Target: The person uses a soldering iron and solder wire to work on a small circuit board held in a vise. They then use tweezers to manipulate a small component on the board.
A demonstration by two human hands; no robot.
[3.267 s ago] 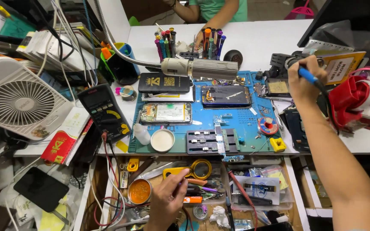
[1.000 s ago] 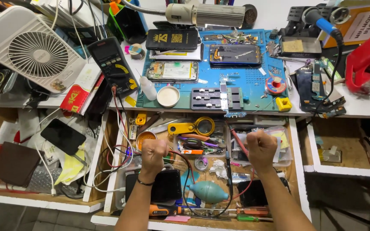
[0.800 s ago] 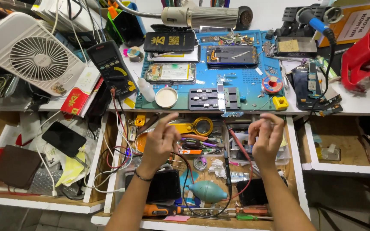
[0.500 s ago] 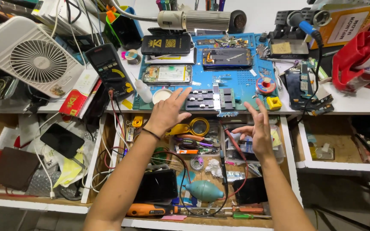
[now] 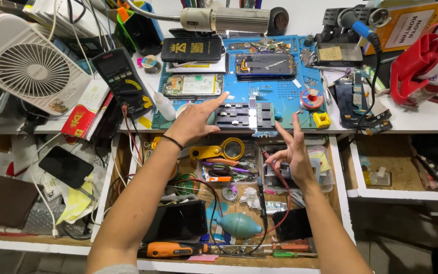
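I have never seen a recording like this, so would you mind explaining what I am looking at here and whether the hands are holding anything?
There is no machine here: a person wears a camera on the head, so the single picture looks down over their own two bare arms. The left hand, with a dark band on the wrist, reaches with open fingers over the front edge of a blue work mat. The right hand hovers open above an open drawer full of small tools. Neither hand holds anything. On the mat lie opened phones and a dark clamp block. Nearby are a multimeter, a white fan and, in the drawer, a teal air blower.
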